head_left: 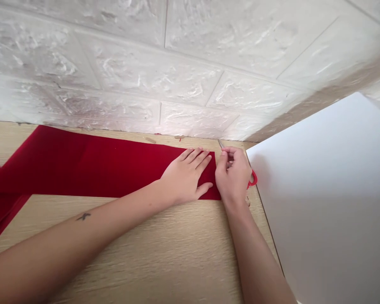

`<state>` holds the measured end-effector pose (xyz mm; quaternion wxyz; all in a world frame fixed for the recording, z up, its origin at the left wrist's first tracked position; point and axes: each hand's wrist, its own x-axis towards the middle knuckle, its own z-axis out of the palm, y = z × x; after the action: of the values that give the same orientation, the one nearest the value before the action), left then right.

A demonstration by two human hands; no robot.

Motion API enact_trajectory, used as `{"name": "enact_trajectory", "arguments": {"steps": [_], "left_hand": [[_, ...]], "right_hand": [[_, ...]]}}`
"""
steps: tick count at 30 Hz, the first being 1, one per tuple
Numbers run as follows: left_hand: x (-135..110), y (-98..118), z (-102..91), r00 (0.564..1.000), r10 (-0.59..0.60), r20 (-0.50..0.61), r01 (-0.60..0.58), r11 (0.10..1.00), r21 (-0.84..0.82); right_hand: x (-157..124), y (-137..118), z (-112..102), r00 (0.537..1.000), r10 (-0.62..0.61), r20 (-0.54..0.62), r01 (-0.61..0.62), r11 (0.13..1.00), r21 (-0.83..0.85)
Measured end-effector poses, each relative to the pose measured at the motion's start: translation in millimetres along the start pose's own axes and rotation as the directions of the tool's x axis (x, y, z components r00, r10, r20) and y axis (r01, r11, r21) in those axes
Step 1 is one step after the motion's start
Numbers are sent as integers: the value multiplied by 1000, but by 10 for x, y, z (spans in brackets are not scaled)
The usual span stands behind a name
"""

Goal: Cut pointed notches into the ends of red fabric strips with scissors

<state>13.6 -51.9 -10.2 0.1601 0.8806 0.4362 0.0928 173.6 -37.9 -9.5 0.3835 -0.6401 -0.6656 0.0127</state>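
Observation:
A long strip of red felt [82,164] lies on the wooden table [164,249], running from the left edge to near the right end. My left hand [186,175] lies flat on the strip's right end, fingers stretched out and pressing it down. Just right of it, my right hand [233,175] is closed around red-handled scissors [252,179]. Their metal blade [221,144] pokes out above my fingers at the felt's right edge. Most of the scissors is hidden by my hand.
A white textured brick-pattern wall [164,71] stands behind the table. A large white board [329,190] covers the table's right side next to my right hand. Small scraps [152,139] lie along the wall. More red felt hangs over the left edge [0,211].

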Motion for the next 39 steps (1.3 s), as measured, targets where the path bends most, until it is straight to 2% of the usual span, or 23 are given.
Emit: {"name": "enact_trajectory", "arguments": {"steps": [3, 6, 9, 12, 14, 17, 22, 28, 34, 39], "left_hand": [[2, -3, -24, 1000, -6, 24, 6, 1000, -1], [-7, -23, -31, 1000, 0, 12, 0, 1000, -21], [-12, -45, -17, 1000, 22, -16, -23, 999, -47], [-8, -56, 4, 998, 40, -43, -43, 997, -60], [0, -58, 13, 998, 44, -35, -46, 997, -56], [10, -58, 15, 999, 51, -4, -52, 998, -34], [3, -59, 11, 999, 44, 8, -43, 998, -36], [-19, -61, -3, 999, 51, -7, -51, 998, -30], [-104, -87, -46, 997, 70, 14, -70, 998, 0], [-437, -277, -189, 998, 3, 65, -6, 999, 42]], "right_hand": [[-45, -89, -25, 999, 18, -28, -16, 996, 84], [-81, -151, 0, 998, 37, 56, -46, 983, 175], [-95, -171, 33, 989, 15, 150, -41, 985, 170], [-114, -186, 47, 987, -2, 160, -21, 990, 142], [-137, -207, 62, 985, -27, 172, -7, 981, 194], [-167, -228, 109, 967, -64, 248, -6, 963, 269], [-145, -188, 180, 934, -4, 356, -84, 970, 230], [-102, -148, 212, 883, -33, 469, -83, 971, 225], [-110, -192, 234, 878, -104, 466, 30, 986, 164], [-119, -298, 189, 818, -101, 566, 162, 985, -58]]}}
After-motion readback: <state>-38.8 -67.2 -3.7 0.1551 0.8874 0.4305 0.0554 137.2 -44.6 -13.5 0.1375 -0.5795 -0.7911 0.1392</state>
